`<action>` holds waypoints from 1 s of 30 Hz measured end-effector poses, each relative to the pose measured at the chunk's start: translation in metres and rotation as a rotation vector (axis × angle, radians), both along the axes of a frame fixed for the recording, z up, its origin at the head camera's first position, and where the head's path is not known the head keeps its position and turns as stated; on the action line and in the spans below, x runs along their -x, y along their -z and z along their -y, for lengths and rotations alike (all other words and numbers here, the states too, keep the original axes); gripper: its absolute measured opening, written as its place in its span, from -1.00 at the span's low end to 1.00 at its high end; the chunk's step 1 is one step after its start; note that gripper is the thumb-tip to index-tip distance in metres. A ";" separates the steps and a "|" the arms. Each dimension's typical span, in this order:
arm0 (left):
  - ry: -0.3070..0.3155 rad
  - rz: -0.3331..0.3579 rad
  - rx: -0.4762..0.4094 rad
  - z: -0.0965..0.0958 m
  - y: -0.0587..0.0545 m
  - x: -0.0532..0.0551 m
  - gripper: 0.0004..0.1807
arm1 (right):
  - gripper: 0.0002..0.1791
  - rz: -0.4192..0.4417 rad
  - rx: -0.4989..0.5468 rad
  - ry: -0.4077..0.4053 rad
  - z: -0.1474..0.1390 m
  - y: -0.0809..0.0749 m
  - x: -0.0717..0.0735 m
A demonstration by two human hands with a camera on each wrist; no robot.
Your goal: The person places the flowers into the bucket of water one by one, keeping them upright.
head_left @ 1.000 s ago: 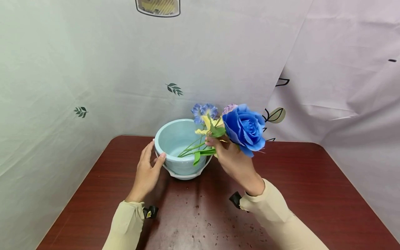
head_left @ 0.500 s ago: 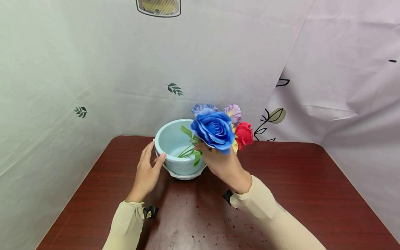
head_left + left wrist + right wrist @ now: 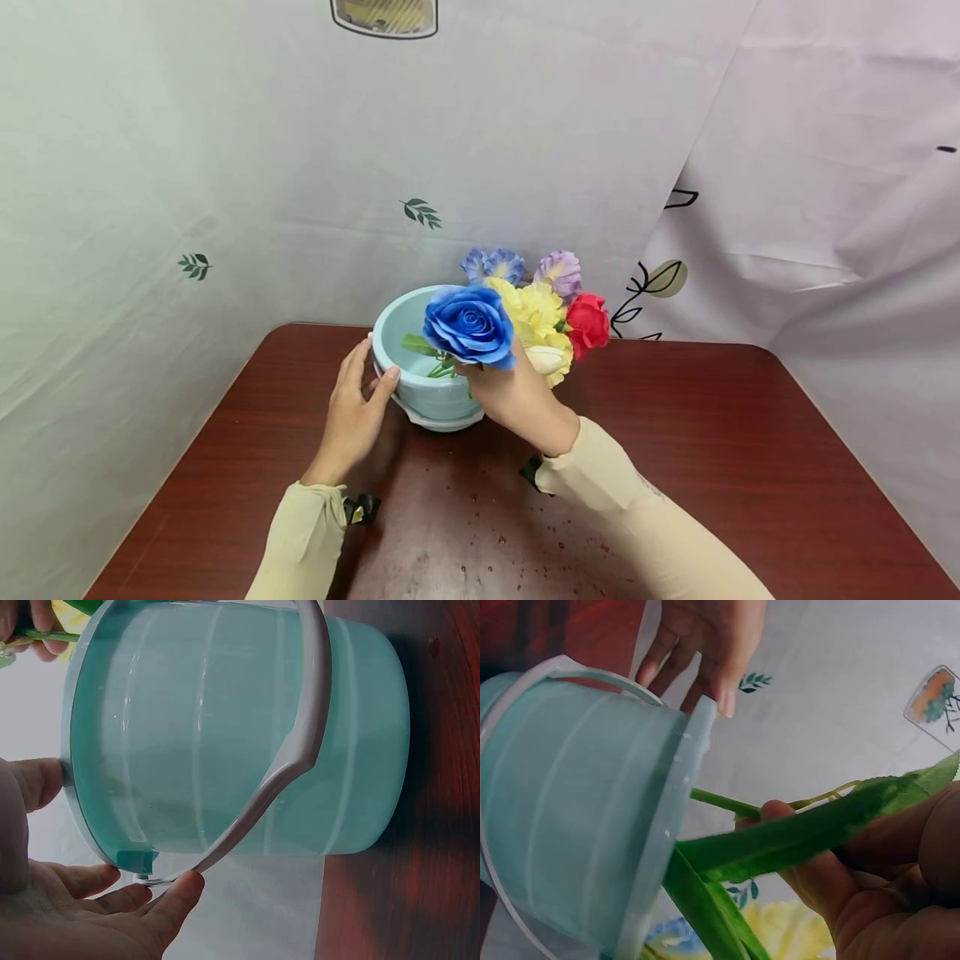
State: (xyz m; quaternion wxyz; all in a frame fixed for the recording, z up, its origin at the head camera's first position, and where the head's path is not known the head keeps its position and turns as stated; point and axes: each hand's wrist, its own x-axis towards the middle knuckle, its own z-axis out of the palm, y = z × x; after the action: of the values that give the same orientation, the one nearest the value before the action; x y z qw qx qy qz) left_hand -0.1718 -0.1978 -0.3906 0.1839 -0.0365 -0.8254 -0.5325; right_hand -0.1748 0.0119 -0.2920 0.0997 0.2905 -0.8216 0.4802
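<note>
A light-blue bucket (image 3: 435, 400) with a pale handle (image 3: 247, 806) stands upright on the table. My left hand (image 3: 358, 417) holds its left rim, thumb at the edge and fingers by the handle's pivot. Over the right side of the rim, my right hand (image 3: 517, 396) pinches the green stem (image 3: 727, 802) of a blue rose (image 3: 471, 323). Long green leaves (image 3: 757, 844) run between the bucket's mouth and that hand. Yellow flowers (image 3: 536, 308), a red rose (image 3: 587, 325), a purple flower (image 3: 559, 272) and blue-violet flowers (image 3: 492, 265) lean out at the bucket's right.
The dark red wooden table (image 3: 712, 442) carries small water drops (image 3: 501, 540) in front of the bucket. Behind it hangs a pale cloth (image 3: 300, 167) printed with leaves. Dark bands with small devices (image 3: 362, 509) sit at the wrists.
My right hand has moved left over the bucket with the blue rose. The red rose and yellow flowers now show to its right. My left hand stays on the rim.
</note>
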 end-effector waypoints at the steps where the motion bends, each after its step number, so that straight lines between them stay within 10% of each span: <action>1: 0.000 0.001 0.001 0.000 0.000 0.000 -0.33 | -0.63 -0.005 -0.009 -0.001 0.001 0.001 0.000; 15: 0.008 -0.001 -0.003 0.000 0.000 0.001 -0.33 | -0.85 -0.006 -0.099 -0.071 -0.001 0.017 0.008; 23: 0.003 -0.013 0.001 0.000 -0.001 0.001 -0.34 | -0.82 -0.244 -0.173 -0.109 -0.002 0.024 0.016; 30: -0.002 -0.017 0.039 0.001 0.000 0.000 -0.34 | -0.77 -0.100 -0.236 -0.077 0.001 0.022 0.016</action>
State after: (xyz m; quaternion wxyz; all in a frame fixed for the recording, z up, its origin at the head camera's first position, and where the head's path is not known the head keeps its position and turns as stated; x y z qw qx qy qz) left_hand -0.1723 -0.1986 -0.3908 0.1908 -0.0436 -0.8342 -0.5156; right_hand -0.1906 0.0114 -0.3144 0.0873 0.3553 -0.8547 0.3684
